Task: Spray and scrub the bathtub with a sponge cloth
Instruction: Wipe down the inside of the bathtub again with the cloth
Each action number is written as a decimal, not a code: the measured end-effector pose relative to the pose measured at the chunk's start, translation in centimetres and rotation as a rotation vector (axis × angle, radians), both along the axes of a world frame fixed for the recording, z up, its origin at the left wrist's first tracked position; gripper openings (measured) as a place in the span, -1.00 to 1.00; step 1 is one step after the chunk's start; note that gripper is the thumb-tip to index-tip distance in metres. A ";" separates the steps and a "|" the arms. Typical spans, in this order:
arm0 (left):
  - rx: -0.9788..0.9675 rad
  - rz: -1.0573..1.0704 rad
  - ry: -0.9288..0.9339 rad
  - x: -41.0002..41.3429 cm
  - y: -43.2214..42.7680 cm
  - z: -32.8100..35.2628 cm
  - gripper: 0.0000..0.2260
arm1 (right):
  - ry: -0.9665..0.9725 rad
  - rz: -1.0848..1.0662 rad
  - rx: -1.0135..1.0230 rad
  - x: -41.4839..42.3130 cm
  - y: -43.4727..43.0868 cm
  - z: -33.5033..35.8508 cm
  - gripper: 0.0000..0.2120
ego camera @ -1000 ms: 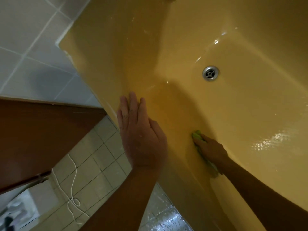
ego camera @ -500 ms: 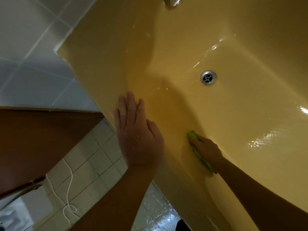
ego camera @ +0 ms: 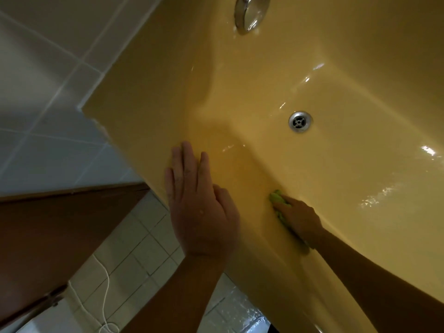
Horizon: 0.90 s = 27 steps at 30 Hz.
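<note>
A yellow bathtub [ego camera: 348,176] fills most of the view, its bottom wet and shiny. My left hand [ego camera: 201,205] lies flat, fingers straight, on the tub's near rim. Down inside the tub, my right hand [ego camera: 298,218] presses a green sponge cloth [ego camera: 276,198] against the near inner wall, close to where it meets the bottom. Only the cloth's upper end and a strip under the hand show. No spray bottle is in view.
A metal drain [ego camera: 299,122] sits in the tub floor and a chrome overflow cap [ego camera: 249,13] on the end wall. Grey wall tiles [ego camera: 43,80] are at left, a brown wooden panel [ego camera: 48,236] below them, and a white cord [ego camera: 105,296] lies on the tiled floor.
The view has tilted up, bringing the overflow cap into sight. My right hand with the cloth has shifted slightly left along the inner wall. My left hand stays flat on the rim.
</note>
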<state>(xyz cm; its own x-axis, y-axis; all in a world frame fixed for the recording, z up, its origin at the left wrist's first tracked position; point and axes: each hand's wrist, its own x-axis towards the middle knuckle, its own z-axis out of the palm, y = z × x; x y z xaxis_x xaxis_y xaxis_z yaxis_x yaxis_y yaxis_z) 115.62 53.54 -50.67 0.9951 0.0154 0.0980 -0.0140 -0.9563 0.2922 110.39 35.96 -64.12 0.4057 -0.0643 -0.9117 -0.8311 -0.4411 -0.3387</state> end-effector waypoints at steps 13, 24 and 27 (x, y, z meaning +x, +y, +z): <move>-0.005 -0.116 0.012 3.4 2.0 0.3 -0.45 | -0.204 -0.058 0.239 3.7 1.6 2.2 -0.50; -0.010 -0.221 -0.016 6.3 3.7 0.3 -0.46 | -0.656 -0.166 0.395 10.2 8.1 8.9 -0.54; -0.018 -0.245 -0.014 6.7 4.0 0.4 -0.46 | -0.460 -0.160 0.330 9.3 6.9 5.5 -0.54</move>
